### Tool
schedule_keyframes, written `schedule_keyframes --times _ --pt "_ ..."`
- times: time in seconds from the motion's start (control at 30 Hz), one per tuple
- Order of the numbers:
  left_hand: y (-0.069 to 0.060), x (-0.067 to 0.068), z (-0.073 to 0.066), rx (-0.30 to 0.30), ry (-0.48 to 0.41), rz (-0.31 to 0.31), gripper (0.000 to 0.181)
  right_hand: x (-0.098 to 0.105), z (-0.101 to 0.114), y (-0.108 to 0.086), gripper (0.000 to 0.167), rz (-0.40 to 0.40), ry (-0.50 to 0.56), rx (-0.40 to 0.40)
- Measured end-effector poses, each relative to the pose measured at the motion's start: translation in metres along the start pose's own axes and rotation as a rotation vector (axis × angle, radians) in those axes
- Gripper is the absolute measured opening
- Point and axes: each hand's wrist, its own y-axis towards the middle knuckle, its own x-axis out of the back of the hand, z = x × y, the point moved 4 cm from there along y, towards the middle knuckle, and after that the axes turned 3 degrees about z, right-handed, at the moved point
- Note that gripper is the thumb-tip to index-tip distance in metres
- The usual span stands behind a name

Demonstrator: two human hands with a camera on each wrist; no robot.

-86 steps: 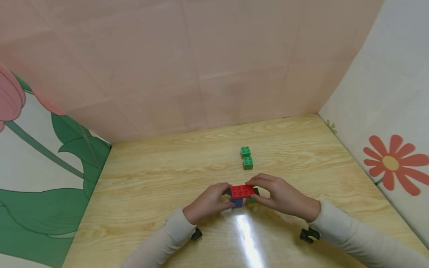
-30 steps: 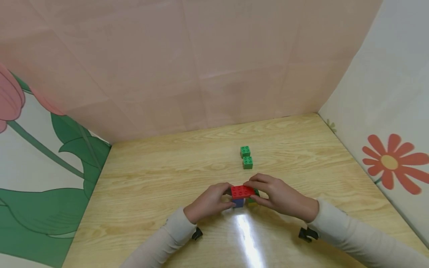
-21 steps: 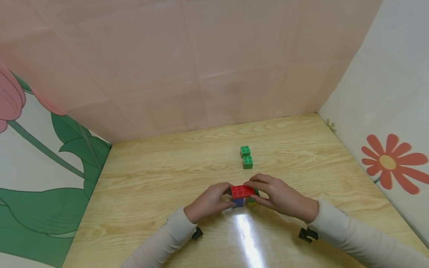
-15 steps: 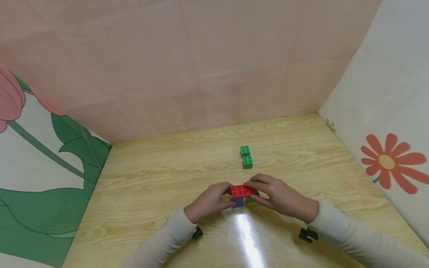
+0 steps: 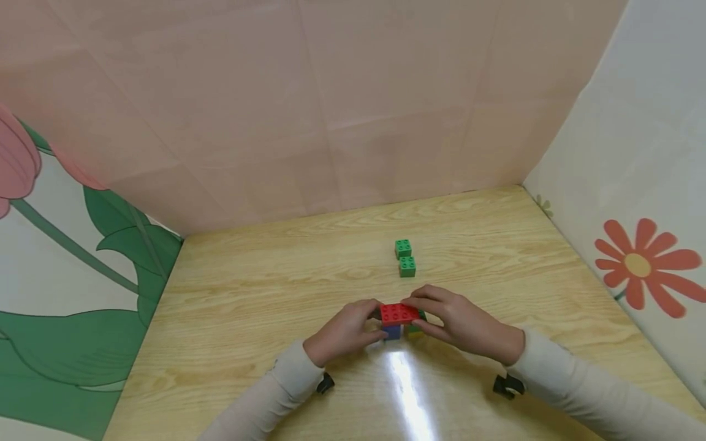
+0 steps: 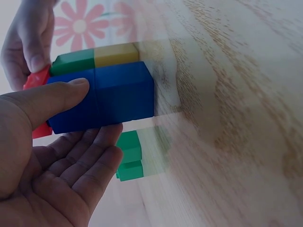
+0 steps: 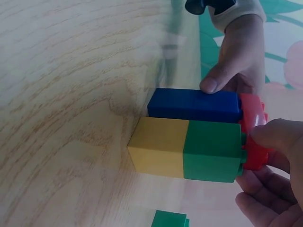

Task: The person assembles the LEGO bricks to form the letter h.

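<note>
A red eight-stud brick (image 5: 399,313) lies across two stacks standing side by side on the table. The left stack is two blue bricks (image 6: 118,94); the right one is a green brick (image 7: 212,151) on a yellow brick (image 7: 158,145). My left hand (image 5: 344,331) grips the blue stack, its thumb (image 6: 61,97) on the near side. My right hand (image 5: 460,321) pinches the right end of the red brick (image 7: 253,132) between thumb and fingers. In the right wrist view, green studs show between the green brick and the red one, which sits slightly apart there.
Two small green bricks (image 5: 407,266) stand close together on the wooden table (image 5: 265,282), beyond the hands. A pink sheet (image 5: 331,110) rises behind the table, with a flower-printed wall on each side. Dark clips hang at both cuffs.
The hands keep nearly the same hold and place. Over the last seconds the right hand's fingers have shifted slightly left over the red brick.
</note>
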Motion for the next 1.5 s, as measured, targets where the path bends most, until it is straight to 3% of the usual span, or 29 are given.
schedule_keyframes --times 1.5 --pt "0.0006 -0.0018 -0.0005 0.008 0.005 -0.001 0.033 0.0004 0.0014 0.0032 0.035 0.045 -0.054 -0.002"
